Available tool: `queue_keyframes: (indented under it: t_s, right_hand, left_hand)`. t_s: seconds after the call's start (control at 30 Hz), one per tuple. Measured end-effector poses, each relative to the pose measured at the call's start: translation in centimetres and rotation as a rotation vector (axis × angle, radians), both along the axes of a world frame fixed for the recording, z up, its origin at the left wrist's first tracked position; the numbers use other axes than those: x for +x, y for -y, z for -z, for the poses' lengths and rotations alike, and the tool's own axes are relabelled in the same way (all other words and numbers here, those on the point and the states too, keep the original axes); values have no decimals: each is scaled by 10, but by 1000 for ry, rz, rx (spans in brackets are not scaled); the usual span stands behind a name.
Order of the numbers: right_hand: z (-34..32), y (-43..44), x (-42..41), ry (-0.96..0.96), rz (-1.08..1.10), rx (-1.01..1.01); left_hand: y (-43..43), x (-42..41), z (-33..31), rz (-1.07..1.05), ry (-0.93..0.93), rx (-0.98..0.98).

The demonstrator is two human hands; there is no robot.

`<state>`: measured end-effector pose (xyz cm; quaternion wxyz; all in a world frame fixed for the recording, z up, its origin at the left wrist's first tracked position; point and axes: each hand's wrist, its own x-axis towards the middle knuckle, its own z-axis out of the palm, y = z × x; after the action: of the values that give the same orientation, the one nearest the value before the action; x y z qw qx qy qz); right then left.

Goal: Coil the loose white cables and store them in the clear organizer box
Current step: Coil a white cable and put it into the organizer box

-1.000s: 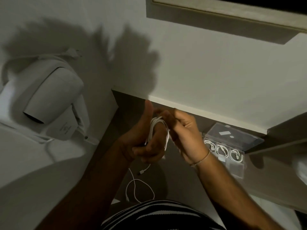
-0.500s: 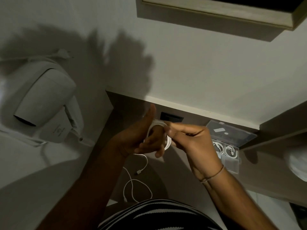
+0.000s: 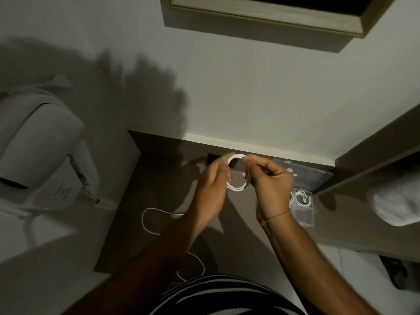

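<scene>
Both hands, left hand [image 3: 212,178] and right hand [image 3: 269,183], pinching coiled white cable [image 3: 238,173] just left of clear organizer box [image 3: 303,201]. Keep loops tight; lower flat into a free compartment.

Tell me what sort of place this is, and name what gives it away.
Probably a hotel room or its bathroom corner. A wall-mounted hair dryer sits in its holder, a built-in brown counter runs along the wall, and a framed mirror or picture hangs above.

Brown desk [image 3: 163,178] carries loose white cable [image 3: 145,221], clear organizer box [image 3: 303,201].
</scene>
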<state>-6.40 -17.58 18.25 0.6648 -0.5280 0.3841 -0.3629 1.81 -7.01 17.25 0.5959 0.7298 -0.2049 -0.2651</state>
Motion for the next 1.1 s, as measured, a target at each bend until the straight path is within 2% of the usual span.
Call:
queue_keyframes:
  t_s: [0.07,0.23,0.3,0.37,0.47,0.67,0.87,1.1]
  right_hand:
    - [10,6,-4,-18,67,-8]
    - [45,-2,-19,-167,154,-73]
    - [58,-4,-27,-225,175,-83]
    - [70,0,-37,-302,180,-88]
    - [89,13,-59,-439,126,-121]
    - [116,65,-111,-842,-86,-292]
    - [139,126,-118,-956,-186,-203]
    - [184,165,-109,-982,-162,-37]
  left_hand:
    - [3,-6,14,118,51,13]
    - [11,2,49,340,178,203]
    - [13,7,62,443,108,243]
    - [19,9,77,523,-43,250]
    - [37,0,97,539,-178,269]
    - [103,-37,128,581,-243,374]
    - [168,-65,147,519,-314,494]
    - [195,-67,170,485,31,660]
